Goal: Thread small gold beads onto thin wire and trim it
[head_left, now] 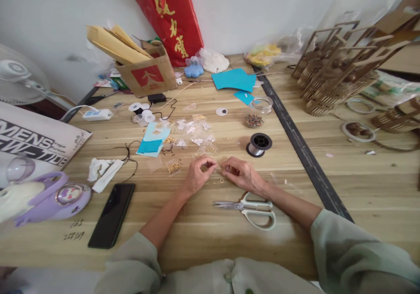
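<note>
Close together over the middle of the table, my left hand [199, 174] and my right hand [242, 174] each have thumb and forefinger pinched, tips nearly meeting. Whatever lies between the fingertips is too small to make out. Just below them on the wood is a small gold ring [221, 180], with a fine chain-like strand beside it. White-handled scissors [243, 204] rest under my right wrist, blades pointing left. Beyond my right hand stands a black spool [259, 144] wound with pale thread or wire. A small bag of gold beads [174, 167] lies left of my left hand.
Several small bags of findings [197, 132] spread beyond my hands, near blue paper [150, 146]. A jar of mixed beads [254, 120] stands farther back. At left are a phone [112, 215] and a purple bottle [52, 197]; wooden lantern-like baskets [334, 75] stand at right.
</note>
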### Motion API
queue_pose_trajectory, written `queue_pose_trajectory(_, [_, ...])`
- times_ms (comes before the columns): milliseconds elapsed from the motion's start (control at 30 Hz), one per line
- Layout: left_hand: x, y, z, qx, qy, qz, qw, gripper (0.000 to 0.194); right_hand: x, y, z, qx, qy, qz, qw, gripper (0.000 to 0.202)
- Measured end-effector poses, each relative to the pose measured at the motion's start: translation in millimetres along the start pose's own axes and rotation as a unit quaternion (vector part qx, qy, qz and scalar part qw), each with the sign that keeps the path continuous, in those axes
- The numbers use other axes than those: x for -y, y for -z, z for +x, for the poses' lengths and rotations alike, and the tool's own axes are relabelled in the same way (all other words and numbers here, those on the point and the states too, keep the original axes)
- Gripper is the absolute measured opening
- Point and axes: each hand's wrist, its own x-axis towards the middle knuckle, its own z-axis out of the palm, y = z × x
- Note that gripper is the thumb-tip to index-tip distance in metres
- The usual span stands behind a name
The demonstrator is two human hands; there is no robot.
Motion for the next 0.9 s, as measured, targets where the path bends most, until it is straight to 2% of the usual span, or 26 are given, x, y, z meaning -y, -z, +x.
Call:
queue_pose_trajectory(133, [-3.5,-4.1,-2.9,0.006,-0.038,0.005,0.999,0.009,6.1,-1.2,2.0,0.000,-0.060,0.102,0.993,0.022])
queue_pose_trajectory(300, [-5.9,-5.4,-4.3,0.010,-0.056,0.004,0.998,0.009,7.6,-1.8,3.1,-0.004,-0.100,0.157,0.983,0.026])
queue_pose_trajectory(700, [0.8,-1.7,-4.4,0.045,0.057,-0.108,0.992,0.010,2.3,-0.9,3.9,0.018,-0.128,0.200,0.971,0.025])
queue_pose_trajectory(900, [1.4,-0.8,-3.4,0.048,0.078,-0.119,0.989,0.010,-0.2,-1.7,3.8,0.011,-0.126,0.196,0.972,0.023])
